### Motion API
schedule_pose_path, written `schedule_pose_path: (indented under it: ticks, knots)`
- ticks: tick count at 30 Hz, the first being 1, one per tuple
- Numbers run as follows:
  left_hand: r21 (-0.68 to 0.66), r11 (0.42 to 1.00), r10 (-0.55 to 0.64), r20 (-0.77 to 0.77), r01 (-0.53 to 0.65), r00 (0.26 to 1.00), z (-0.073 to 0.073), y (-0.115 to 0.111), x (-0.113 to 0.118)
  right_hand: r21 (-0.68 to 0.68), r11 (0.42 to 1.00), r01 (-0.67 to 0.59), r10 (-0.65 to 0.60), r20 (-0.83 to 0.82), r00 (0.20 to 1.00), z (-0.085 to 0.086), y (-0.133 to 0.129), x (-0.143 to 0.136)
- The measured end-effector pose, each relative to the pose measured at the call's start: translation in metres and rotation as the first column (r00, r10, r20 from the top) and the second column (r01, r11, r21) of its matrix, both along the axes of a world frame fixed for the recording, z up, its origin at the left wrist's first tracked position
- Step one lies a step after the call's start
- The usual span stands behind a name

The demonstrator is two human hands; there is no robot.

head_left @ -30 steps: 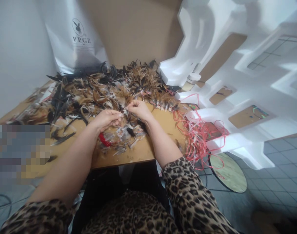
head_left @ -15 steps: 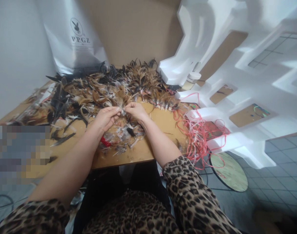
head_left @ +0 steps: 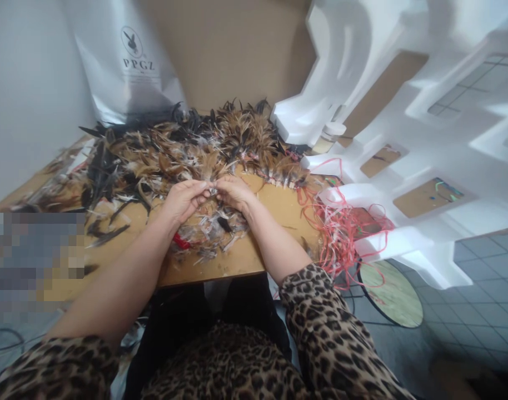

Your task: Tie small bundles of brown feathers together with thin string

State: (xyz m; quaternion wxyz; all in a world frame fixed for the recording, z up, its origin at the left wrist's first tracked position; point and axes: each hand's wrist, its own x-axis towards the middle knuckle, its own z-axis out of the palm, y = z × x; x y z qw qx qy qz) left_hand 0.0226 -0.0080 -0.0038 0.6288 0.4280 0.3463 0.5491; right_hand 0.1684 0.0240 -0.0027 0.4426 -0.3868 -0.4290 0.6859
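My left hand (head_left: 188, 199) and my right hand (head_left: 234, 191) meet over the table, fingertips almost touching. Both pinch the pale base of a small brown feather bunch (head_left: 212, 165), whose tips fan out away from me. Exactly what sits between the fingertips is partly hidden. Behind my hands spreads a large heap of brown and black feathers (head_left: 154, 153). Below them lies a scatter of feather scraps and fluff (head_left: 214, 230) with a red bit (head_left: 181, 240) at its left.
A row of tied feather bunches (head_left: 281, 171) lies right of my hands. Tangled red strings (head_left: 337, 239) hang over the table's right edge, against white foam packing (head_left: 387, 244). A white-lidded jar (head_left: 332, 131) stands behind. A silver bag (head_left: 133, 72) is at back left.
My right fingers have curled in closer to the left fingertips at the base of the feather bunch. Everything else lies as before, apart from a slight shift of view.
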Motion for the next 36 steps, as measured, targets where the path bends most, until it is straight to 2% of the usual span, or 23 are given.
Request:
schedule_pose_path:
  ticks: [6,11,14,18,23,27,31,34,36]
  knots:
    - [0.114,0.992,0.075,-0.267,-0.046,0.961,0.004,-0.002,-0.003,-0.053,0.998,-0.046,0.049,0.050,0.998,-0.003,0.000,0.001]
    - [0.095,0.995,0.059,-0.294,-0.033,0.954,-0.003,0.004,-0.006,-0.053,0.996,-0.072,0.078,0.110,0.991,-0.006,0.002,0.004]
    - [0.046,0.998,0.047,-0.301,-0.035,0.952,-0.011,0.009,-0.008,0.014,0.995,-0.096,0.090,0.224,0.970,-0.007,0.002,0.008]
    - [-0.052,0.998,0.019,-0.302,-0.037,0.953,-0.017,0.013,-0.009,0.141,0.980,-0.141,0.068,0.428,0.901,-0.006,0.001,0.012]
    - [-0.127,0.990,0.024,-0.243,-0.056,0.970,-0.015,0.011,-0.008,0.285,0.948,-0.144,-0.014,0.488,0.873,-0.003,0.000,0.014]
    - [-0.136,0.988,0.038,-0.258,-0.075,0.965,-0.014,0.011,-0.007,0.442,0.884,-0.149,-0.115,0.516,0.849,-0.004,0.000,0.012]
    - [-0.085,0.994,0.042,-0.300,-0.071,0.953,-0.018,0.013,-0.008,0.590,0.772,-0.236,-0.173,0.552,0.815,0.000,-0.005,0.009]
    - [-0.040,0.997,0.041,-0.354,-0.059,0.934,-0.019,0.012,-0.008,0.652,0.699,-0.294,-0.201,0.574,0.794,0.005,-0.012,0.008]
    - [-0.026,0.998,0.044,-0.389,-0.059,0.920,-0.018,0.011,-0.007,0.669,0.679,-0.302,-0.211,0.572,0.793,0.007,-0.014,0.007]
